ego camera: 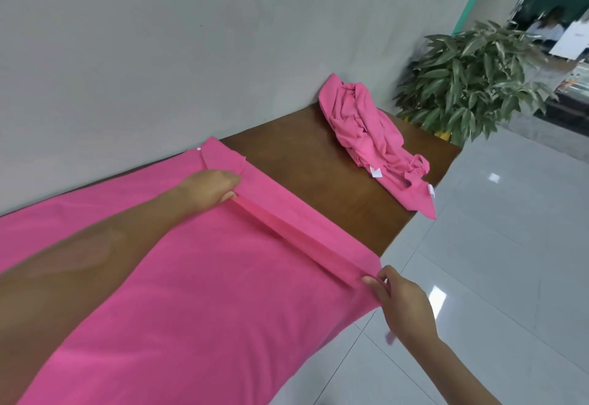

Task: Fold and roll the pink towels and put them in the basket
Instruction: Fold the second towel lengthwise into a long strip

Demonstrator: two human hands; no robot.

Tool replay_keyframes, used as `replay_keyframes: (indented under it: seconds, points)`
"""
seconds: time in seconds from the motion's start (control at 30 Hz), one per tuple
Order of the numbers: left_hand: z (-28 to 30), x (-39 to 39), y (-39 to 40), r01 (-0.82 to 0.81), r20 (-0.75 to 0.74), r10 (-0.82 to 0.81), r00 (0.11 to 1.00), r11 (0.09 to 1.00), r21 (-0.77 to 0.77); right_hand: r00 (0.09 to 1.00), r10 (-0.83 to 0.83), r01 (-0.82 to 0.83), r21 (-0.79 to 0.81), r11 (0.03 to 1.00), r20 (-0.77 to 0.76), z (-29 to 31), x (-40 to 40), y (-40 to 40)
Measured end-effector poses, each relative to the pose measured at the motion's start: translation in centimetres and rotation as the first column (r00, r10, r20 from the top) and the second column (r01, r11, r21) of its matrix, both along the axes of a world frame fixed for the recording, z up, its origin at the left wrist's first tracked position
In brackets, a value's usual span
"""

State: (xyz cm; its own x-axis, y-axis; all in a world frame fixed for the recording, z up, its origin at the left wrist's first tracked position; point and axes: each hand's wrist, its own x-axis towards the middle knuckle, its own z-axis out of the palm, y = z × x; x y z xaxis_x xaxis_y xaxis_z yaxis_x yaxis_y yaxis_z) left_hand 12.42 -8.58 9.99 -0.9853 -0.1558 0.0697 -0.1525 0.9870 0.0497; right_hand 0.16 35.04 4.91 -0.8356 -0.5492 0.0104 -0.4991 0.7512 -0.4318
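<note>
Head view, pink towel point(191, 277) fold pinched between left hand point(212, 188), right hand point(402, 304)

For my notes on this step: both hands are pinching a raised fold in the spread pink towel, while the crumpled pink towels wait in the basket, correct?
Not quite: the head view shows the crumpled pink towels lying on the wooden table; no basket is visible. The left hand and right hand do pinch the spread towel's fold.

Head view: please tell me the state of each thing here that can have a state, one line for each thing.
Spread towel: flat on the table, its far end turned up in a narrow roll.
Left hand: grips one end of the roll.
Right hand: pinches the other end.
Towel pile: crumpled, unfolded, at the table's far end.
Table: partly covered by towels.
Plant: upright beyond the table.
</note>
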Motion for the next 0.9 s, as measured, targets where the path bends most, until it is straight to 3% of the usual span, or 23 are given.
replay_keyframes:
  seconds: [0.17, 0.43, 0.7, 0.9]
  points:
    - [0.3, 4.9, -0.6, -0.004, -0.033, 0.005, 0.999, 0.999, 0.035, 0.999, 0.035, -0.033, -0.061, 0.998, 0.032, 0.8, 4.4, 0.3]
    - [1.1, 13.4, 0.7, -0.124, -0.047, 0.126, 0.991, 0.991, 0.044, 0.986, 0.157, -0.163, -0.097, 0.982, -0.061, 2.6, 9.8, 0.6]
    - [2.9, 23.8, 5.0, -0.252, -0.008, 0.252, 0.968, 0.968, 0.009, 0.952, 0.288, -0.301, -0.147, 0.942, -0.099, 2.9, 18.4, 3.4]
    - [3.6, 32.3, 9.1, -0.305, 0.004, 0.305, 0.952, 0.952, -0.034, 0.949, 0.305, -0.316, -0.196, 0.928, -0.085, 1.0, 24.9, 6.2]
